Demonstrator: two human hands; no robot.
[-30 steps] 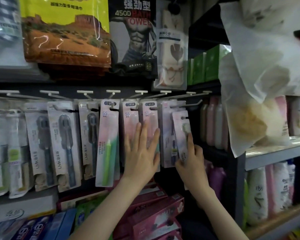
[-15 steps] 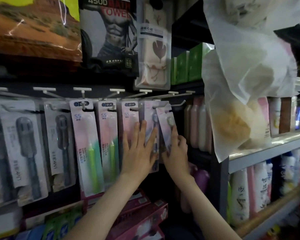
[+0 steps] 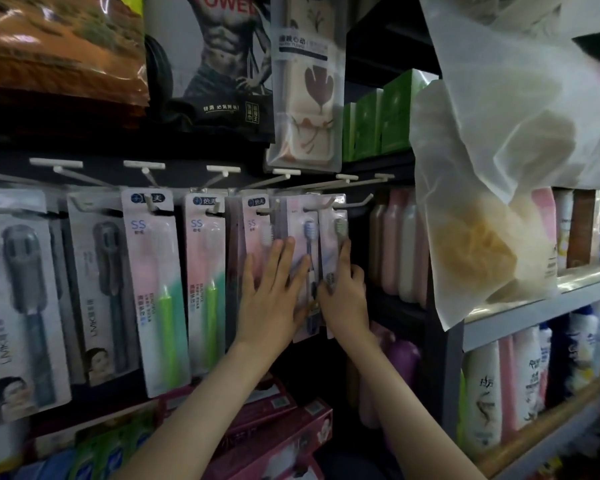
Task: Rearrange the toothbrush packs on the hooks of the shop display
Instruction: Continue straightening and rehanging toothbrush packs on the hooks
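My left hand is flat and loose, with straight fingers pressed on the front of the packs. It lies over the low part of a pink pack and touches the blue pack next to it. My right hand holds the grey pack, the last pack on the right side of the row. My thumb is on its front, my other fingers curl round its right edge, and my first finger points straight up along it. The grey pack hangs upright, just beside the blue pack. Its top is up by a white hook, but I cannot tell if the hook goes through it. One more hook sticks out just to the right. To the left hang two green packs, and dark packs hang past them. To the right, pink and white bottles stand on a shelf. A big see-through bag hangs up high on the right. Pink boxes lie down below my arms
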